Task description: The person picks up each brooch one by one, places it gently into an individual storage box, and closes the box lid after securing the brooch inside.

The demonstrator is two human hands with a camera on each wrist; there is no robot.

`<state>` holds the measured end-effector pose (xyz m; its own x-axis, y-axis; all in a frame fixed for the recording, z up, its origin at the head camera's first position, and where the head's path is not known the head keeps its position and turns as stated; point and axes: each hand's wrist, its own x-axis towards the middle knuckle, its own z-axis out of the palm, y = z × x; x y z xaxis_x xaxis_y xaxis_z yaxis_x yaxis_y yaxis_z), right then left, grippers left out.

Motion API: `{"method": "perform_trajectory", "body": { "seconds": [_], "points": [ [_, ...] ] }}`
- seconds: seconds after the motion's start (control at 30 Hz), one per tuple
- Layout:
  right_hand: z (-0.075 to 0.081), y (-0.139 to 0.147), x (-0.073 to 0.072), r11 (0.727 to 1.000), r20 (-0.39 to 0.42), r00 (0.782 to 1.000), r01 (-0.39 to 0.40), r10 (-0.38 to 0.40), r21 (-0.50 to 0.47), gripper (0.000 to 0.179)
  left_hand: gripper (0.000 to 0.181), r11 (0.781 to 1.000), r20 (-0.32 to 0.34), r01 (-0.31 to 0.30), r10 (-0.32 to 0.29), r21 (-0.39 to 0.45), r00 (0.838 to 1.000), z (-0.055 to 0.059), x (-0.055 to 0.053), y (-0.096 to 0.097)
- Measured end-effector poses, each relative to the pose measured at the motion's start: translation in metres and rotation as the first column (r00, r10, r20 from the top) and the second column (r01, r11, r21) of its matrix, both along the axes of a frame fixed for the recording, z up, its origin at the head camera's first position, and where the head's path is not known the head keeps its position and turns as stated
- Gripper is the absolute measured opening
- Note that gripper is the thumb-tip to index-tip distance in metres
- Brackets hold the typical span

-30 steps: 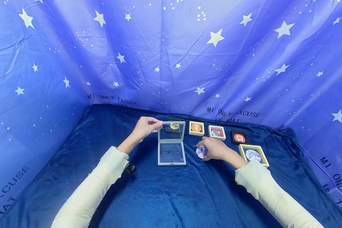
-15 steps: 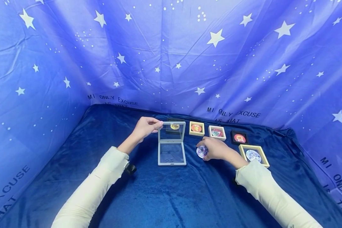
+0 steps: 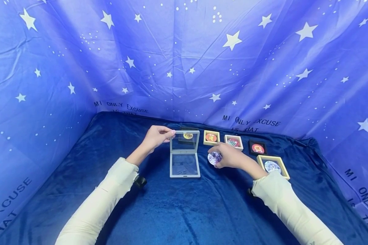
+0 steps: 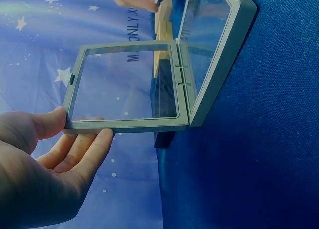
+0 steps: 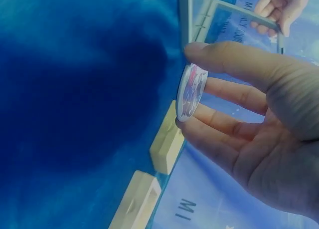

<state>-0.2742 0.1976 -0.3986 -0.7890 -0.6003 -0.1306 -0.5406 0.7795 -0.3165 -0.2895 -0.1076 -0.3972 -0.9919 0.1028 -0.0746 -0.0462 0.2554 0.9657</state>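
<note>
A grey hinged display frame [image 3: 185, 176] with clear film panes stands unfolded on the blue cloth, its lower half flat and its lid raised. My left hand [image 3: 157, 137] pinches the lid's upper left corner; in the left wrist view the thumb [image 4: 52, 123] is on one side of the rim and the fingers on the other. Right of the frame, my right hand [image 3: 231, 156] holds a round badge [image 3: 214, 158] with a purple and white picture. The right wrist view shows the badge [image 5: 192, 93] gripped by its edge between thumb and fingers.
Behind the raised lid lies a black frame with a yellow disc [image 3: 188, 135]. Rightward follow a yellow frame [image 3: 211, 144], a pale frame [image 3: 234, 149], a black frame [image 3: 250, 147] and a larger yellow frame [image 3: 282, 162], each holding a round piece. Starry curtains [image 3: 178, 61] hang around the cloth [image 3: 159, 211].
My right hand has moved slightly left and up with the badge, which now shows nearer the grey frame. The left hand and the lid have stayed in place.
</note>
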Motion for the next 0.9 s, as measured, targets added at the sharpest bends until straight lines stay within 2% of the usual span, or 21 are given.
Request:
{"method": "perform_trajectory", "body": {
  "seconds": [0.17,0.4,0.7,0.9],
  "points": [
    [0.005,-0.007,0.001,0.999,-0.016,1.000,0.003,-0.004,-0.047,0.052,0.034,1.000,-0.001,0.000,0.000,0.009,1.000,0.000,-0.001,0.000],
    [0.010,-0.019,0.000,0.994,-0.049,0.998,-0.032,0.027,-0.109,0.052,0.034,1.000,0.000,0.000,0.000,-0.004,1.000,-0.001,-0.002,0.000],
    [0.017,-0.038,0.001,0.982,0.000,0.999,-0.036,0.037,-0.185,0.050,0.030,1.000,-0.002,-0.003,0.003,-0.001,1.000,0.000,0.000,0.000],
    [0.019,-0.053,0.003,0.982,0.039,0.997,-0.052,0.060,-0.181,0.051,0.032,1.000,-0.006,-0.012,0.012,-0.026,1.000,0.000,0.000,0.000]
  ]
}}
